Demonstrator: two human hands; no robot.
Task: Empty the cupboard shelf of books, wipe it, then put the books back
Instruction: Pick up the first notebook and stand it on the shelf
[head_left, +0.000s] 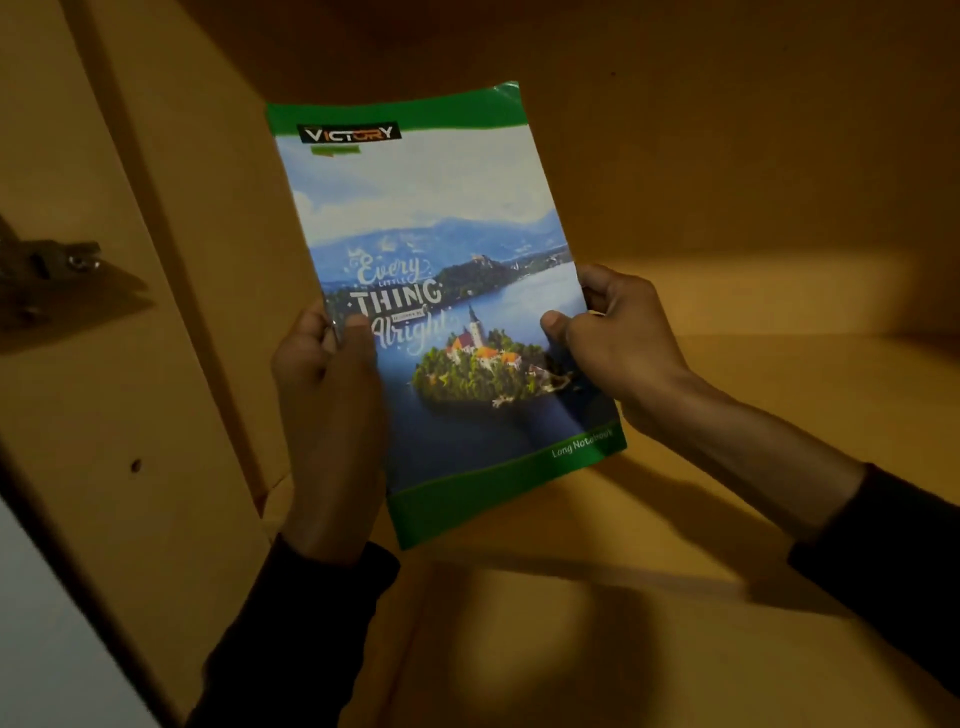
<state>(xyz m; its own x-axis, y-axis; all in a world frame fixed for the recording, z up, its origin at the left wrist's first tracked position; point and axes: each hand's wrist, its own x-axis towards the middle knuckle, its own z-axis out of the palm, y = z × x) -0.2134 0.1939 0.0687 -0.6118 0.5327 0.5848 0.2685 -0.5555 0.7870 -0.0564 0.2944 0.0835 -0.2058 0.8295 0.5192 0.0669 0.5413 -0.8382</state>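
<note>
We hold a notebook (441, 312) upright and slightly tilted inside the cupboard, above the wooden shelf (779, 415) and not touching it; its shadow falls on the board below. The cover faces us: green bands run along the top and bottom, a lake with a wooded island and a church fills the middle, and the words "Victory", "Every little thing" and "Long Notebook" can be read. Our left hand (327, 395) grips the left edge near the middle, with the thumb (358, 332) laid across the front of the cover and the fingers curled behind. Our right hand (618, 332) pinches the right edge at about the same height, thumb on the front, fingers folded round the back. Both forearms end in dark sleeves (311, 623). To the left stands the cupboard's side wall (171, 260), and further left a metal hinge (57, 270) sits on the frame. The back panel (727, 156) lies in deep shade behind the notebook
</note>
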